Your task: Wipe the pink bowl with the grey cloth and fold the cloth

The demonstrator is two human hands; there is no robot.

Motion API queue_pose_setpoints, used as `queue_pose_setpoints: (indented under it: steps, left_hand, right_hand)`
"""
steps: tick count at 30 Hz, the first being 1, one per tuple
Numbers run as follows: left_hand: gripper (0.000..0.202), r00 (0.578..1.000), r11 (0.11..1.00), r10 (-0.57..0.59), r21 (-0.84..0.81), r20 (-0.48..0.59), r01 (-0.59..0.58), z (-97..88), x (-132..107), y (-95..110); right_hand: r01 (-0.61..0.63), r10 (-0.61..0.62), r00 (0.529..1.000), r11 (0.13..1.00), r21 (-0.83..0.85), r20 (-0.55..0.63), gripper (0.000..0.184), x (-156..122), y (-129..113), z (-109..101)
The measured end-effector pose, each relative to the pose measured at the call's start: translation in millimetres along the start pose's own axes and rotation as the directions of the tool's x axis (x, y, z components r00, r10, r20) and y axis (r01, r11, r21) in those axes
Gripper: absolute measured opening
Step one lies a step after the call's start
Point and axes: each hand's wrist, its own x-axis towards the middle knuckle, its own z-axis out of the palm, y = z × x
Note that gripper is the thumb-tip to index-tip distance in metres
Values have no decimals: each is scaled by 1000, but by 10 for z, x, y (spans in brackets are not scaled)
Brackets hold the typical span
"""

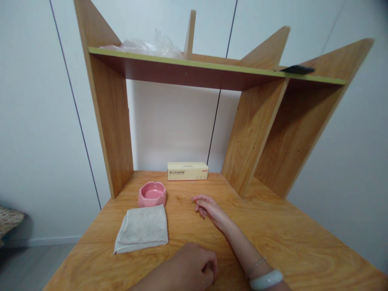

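My left hand [194, 266] rests on the wooden desk [291, 242] near its front edge, curled into a loose fist with nothing visible in it. My right hand [209, 210] lies further forward on the desk, fingers loosely bent and pointing left, holding nothing. A pale bangle and a thin chain sit on that wrist. A folded grey cloth [142, 228] lies left of both hands. Just behind the cloth is a pink bowl [152, 194]. A long cream box [187, 171] lies at the back against the wall.
A wooden hutch stands on the desk, with upright panels [112, 121] at left and right. Its upper shelf [212, 66] carries crumpled clear plastic [151, 44] and a dark flat object [297, 69]. White wall panels are behind.
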Motion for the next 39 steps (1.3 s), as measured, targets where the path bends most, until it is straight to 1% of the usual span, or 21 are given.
queue_pose_setpoints:
  steps: [5,10,18,26,32,39]
  left_hand:
    - [24,1000,1000,0,-2,-4,0,-19,-9,23]
    - [24,1000,1000,-15,21,18,14,-57,-19,71]
    - [25,1000,999,9,44,12,-10,-14,-4,24]
    - [25,1000,999,-7,38,20,6,-44,-7,65]
    - [25,1000,1000,30,8,2,-30,-20,-6,13]
    - [24,999,998,50,32,-17,-50,35,1,-40]
  right_hand:
    - [2,-2,1000,1000,1,5,22,-1,-5,3]
    - [-11,11,1000,1000,7,-3,23,-5,-5,7]
    - [-4,4,1000,1000,-3,4,22,1,-1,5]
    - [-5,5,1000,1000,-15,14,22,-2,-11,2]
    - [-9,10,1000,1000,-14,13,23,-13,-27,5]
    - [-2,2,1000,1000,-18,0,23,-13,-22,10]
